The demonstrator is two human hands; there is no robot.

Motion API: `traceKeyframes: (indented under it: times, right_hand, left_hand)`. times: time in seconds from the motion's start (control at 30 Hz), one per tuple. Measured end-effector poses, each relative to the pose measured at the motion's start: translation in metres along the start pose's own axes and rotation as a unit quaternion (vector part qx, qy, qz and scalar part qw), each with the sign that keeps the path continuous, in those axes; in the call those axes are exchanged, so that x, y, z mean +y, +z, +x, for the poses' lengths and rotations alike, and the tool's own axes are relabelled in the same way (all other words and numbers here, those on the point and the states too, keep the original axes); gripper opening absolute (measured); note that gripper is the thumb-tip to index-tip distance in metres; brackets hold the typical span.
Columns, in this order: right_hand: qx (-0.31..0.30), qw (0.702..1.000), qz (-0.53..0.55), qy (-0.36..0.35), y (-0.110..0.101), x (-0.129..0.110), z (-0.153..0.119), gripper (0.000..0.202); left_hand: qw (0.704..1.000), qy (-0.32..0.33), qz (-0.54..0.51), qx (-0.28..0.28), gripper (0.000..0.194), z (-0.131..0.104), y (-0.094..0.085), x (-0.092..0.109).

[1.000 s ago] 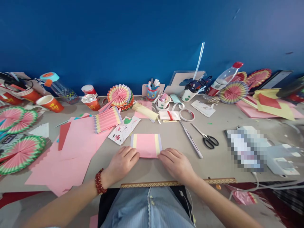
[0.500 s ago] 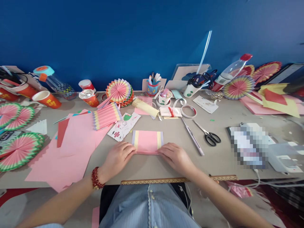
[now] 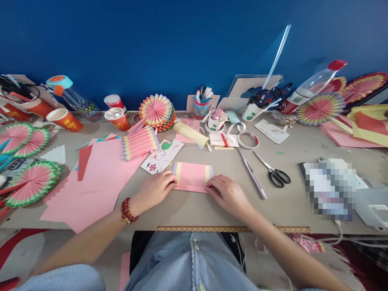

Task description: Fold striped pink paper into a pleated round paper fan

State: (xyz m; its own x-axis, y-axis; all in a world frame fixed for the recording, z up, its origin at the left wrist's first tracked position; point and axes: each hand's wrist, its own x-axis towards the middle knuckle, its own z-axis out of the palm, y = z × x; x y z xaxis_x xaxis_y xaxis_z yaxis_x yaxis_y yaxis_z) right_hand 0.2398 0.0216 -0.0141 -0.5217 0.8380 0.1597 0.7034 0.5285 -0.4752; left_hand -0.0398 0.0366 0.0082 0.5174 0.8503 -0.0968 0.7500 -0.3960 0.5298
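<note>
A pink paper strip (image 3: 192, 174) with yellow and lavender bands at both ends lies in front of me, its near edge folded up in a narrow pleat. At its left end, my left hand (image 3: 157, 186) pinches the fold, fingers closed on the paper. On the right end my right hand (image 3: 228, 193) grips the same fold, thumb beneath and fingers on top. A pleated pink strip (image 3: 140, 143) with matching bands lies beyond my left hand. To the right of my right hand are a craft knife (image 3: 252, 174) and black-handled scissors (image 3: 277, 176).
Large pink sheets (image 3: 100, 182) cover the left of the table. Finished paper fans (image 3: 33, 184) lie at far left. Rolls of tape (image 3: 248, 140), a pen cup (image 3: 200, 109), paper cups (image 3: 64, 120) and a plastic bottle (image 3: 315, 87) stand along the wall. A phone (image 3: 329, 192) lies at right.
The near edge of the strip now shows a folded-up pleat, and its far edge is closer to the hands. The view has shifted slightly, moving most things rightward.
</note>
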Motion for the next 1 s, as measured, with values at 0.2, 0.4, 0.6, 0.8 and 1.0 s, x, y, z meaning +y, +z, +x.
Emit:
traceKeyframes:
  times: [0.2, 0.4, 0.6, 0.8, 1.0]
  right_hand:
    - [-0.037, 0.999, -0.013, 0.009, -0.004, 0.001, 0.006, 0.016]
    - [-0.065, 0.997, -0.027, 0.03, -0.007, -0.002, 0.009, 0.014]
    - [-0.065, 0.997, -0.029, 0.031, -0.007, -0.002, 0.01, 0.014]
    - [-0.06, 0.997, -0.027, 0.028, -0.006, 0.0, 0.011, 0.013]
    - [-0.07, 0.997, -0.018, 0.033, -0.007, 0.001, 0.012, 0.012]
  left_hand:
    - [1.0, 0.014, -0.01, -0.007, 0.02, 0.008, -0.004, -0.007]
    - [0.999, 0.037, -0.025, -0.025, 0.02, 0.015, -0.003, -0.017]
    - [0.999, 0.031, -0.033, -0.027, 0.016, 0.015, -0.004, -0.016]
    - [0.999, 0.03, -0.025, -0.013, 0.016, 0.012, -0.003, -0.014]
    - [0.999, 0.03, -0.014, -0.011, 0.017, 0.01, -0.001, -0.014]
